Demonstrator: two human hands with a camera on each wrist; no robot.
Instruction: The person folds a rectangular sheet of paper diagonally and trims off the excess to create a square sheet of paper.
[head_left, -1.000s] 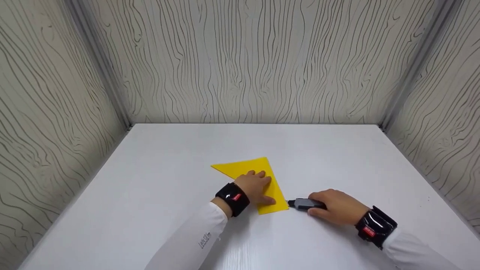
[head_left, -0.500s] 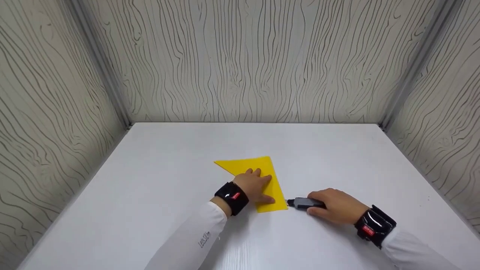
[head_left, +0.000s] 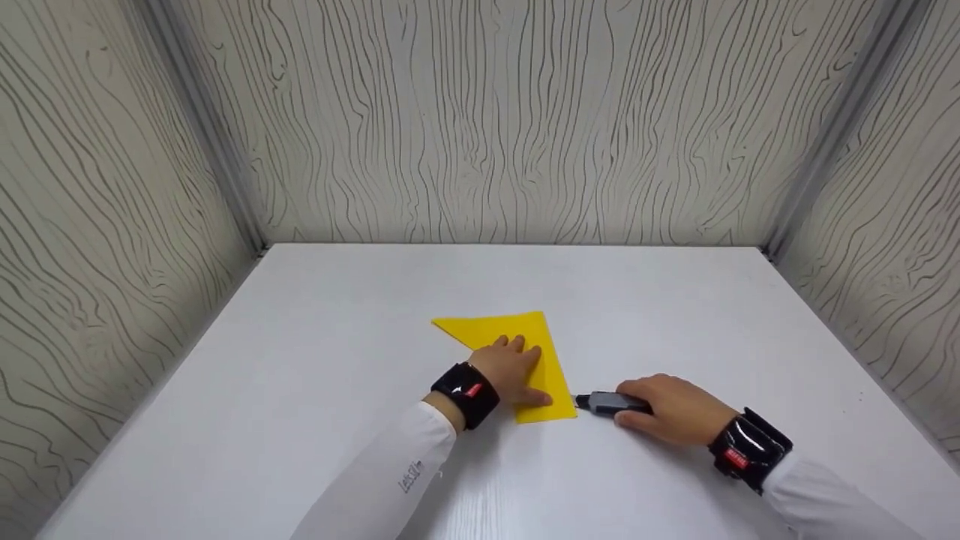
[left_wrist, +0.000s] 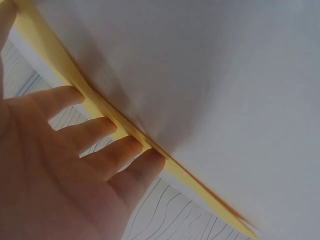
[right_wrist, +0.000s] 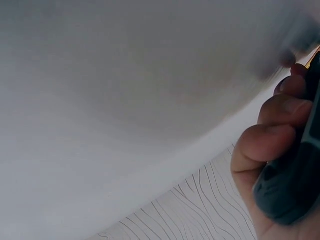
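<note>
A yellow folded sheet of paper (head_left: 491, 328), pointed at its far left corner, lies on the white table. My left hand (head_left: 508, 373) presses on it with fingers and thumb spread. In the left wrist view the fingertips of the left hand (left_wrist: 75, 150) touch the yellow paper (left_wrist: 195, 182), whose layers part a little along the edge. My right hand (head_left: 677, 410) grips a grey and black utility knife (head_left: 611, 403), its blade end at the paper's lower right edge. The right wrist view has the right hand's curled fingers (right_wrist: 265, 145) round the dark handle (right_wrist: 285, 195).
The white table (head_left: 337, 337) stretches out on all sides of the paper. Wood-grain patterned walls (head_left: 480, 127) enclose it at the back and both sides, with grey posts (head_left: 814, 161) in the back corners. Each wrist wears a black band (head_left: 465, 396).
The paper has turned slightly clockwise, its far end shifting a little right under the left hand. The knife tip stays by the lower right edge, very slightly farther up. Both grips are unchanged.
</note>
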